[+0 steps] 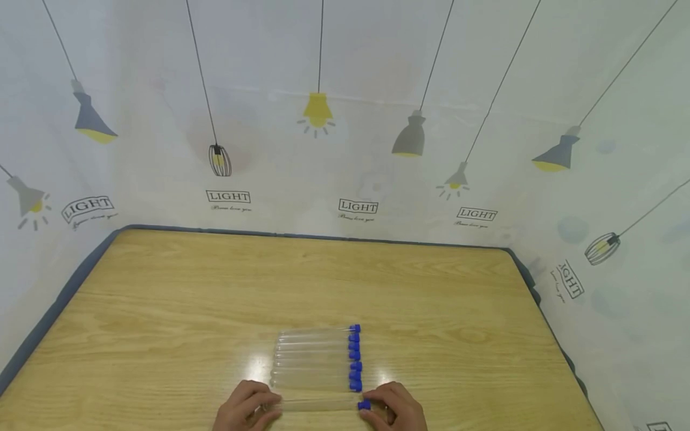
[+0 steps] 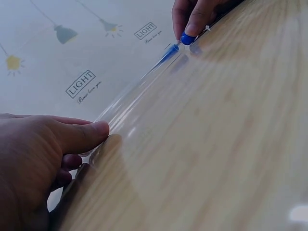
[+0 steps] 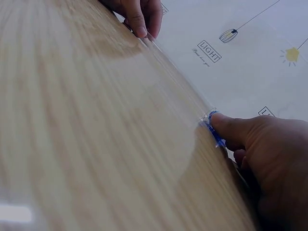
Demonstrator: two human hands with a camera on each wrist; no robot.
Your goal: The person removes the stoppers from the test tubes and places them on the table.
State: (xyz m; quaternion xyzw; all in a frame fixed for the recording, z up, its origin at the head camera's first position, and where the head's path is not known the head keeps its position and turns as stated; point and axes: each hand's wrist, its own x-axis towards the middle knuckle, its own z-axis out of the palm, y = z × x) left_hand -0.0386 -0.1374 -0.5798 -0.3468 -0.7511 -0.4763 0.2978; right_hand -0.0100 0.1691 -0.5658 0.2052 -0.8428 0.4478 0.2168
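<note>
A clear test tube (image 1: 320, 405) with a blue cap (image 1: 363, 405) lies crosswise near the front of the wooden table. My left hand (image 1: 249, 406) pinches its capless end, the thumb (image 2: 94, 134) showing on the near side in the left wrist view. At the other end, my right hand (image 1: 398, 407) has its thumb and fingers pinched on the cap; in the right wrist view the thumb (image 3: 228, 126) covers part of the blue. Just beyond this tube, several more capped test tubes (image 1: 312, 357) lie side by side in a row, their blue caps all to the right.
The wooden tabletop (image 1: 302, 275) reaches back to a dark edge strip (image 1: 318, 236). Behind it and along both sides hangs a pale sheet (image 1: 356, 167) printed with lamps and words.
</note>
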